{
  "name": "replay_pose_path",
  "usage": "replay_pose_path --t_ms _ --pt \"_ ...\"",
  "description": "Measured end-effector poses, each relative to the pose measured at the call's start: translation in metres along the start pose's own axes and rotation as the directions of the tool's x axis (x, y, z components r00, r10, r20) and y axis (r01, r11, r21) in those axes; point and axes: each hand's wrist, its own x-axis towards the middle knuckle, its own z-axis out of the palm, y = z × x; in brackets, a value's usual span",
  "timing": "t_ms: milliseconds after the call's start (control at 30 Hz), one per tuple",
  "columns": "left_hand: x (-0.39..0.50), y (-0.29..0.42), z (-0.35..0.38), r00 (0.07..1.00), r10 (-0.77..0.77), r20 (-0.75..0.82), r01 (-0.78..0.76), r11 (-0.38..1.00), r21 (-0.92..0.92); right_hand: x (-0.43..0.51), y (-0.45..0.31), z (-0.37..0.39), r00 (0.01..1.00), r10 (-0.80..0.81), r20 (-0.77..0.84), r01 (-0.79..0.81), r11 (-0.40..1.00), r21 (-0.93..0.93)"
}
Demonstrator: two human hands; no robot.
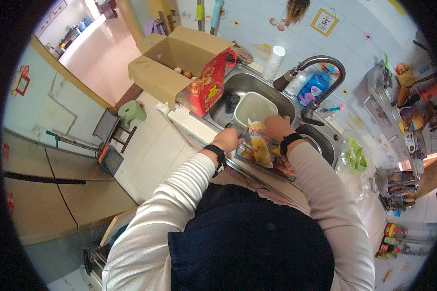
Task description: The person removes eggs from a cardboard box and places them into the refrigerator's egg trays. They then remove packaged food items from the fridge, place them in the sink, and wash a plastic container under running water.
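Over the near edge of the steel sink (236, 78), my left hand (228, 140) holds the left end of a clear plastic container (245, 154). A yellow and white food packet (260, 149) lies in or on this container, along with other packs that I cannot tell apart. My right hand (275, 128) is at the upper right of the packet, fingers bent; whether it grips anything is hidden. Just beyond both hands, a white plastic basin (256, 108) sits in the sink.
A cardboard box (189, 47) with eggs (187, 74) and a red gift box (209, 85) stand left of the sink. The faucet (324, 60) arches over it, near a blue detergent bottle (315, 87). Bagged leafy greens (355, 156) lie on the right counter.
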Motion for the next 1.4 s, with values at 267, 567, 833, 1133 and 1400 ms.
replay_pose_path --t_ms 267,567,833,1133,1400 --pt "-0.003 0.0 0.01 0.998 -0.045 -0.042 0.045 0.999 -0.004 0.027 0.007 0.033 0.996 0.065 -0.068 -0.067 0.997 -0.031" --pt "-0.003 0.01 0.001 0.995 -0.098 0.008 0.098 0.995 0.028 -0.055 0.023 -0.007 0.981 0.019 -0.194 0.023 0.977 0.212" --pt "-0.008 0.009 0.003 0.998 -0.064 -0.01 0.063 0.998 -0.018 -0.119 0.052 0.0 0.875 0.182 -0.449 0.205 0.7 0.684" --pt "-0.011 0.009 0.005 0.997 -0.082 -0.003 0.081 0.996 -0.042 -0.166 0.103 0.058 0.868 0.037 -0.495 0.181 0.905 0.385" --pt "-0.006 0.005 0.011 0.985 -0.173 0.011 0.173 0.982 -0.079 -0.23 0.103 0.068 0.897 -0.079 -0.435 0.251 0.901 0.353"
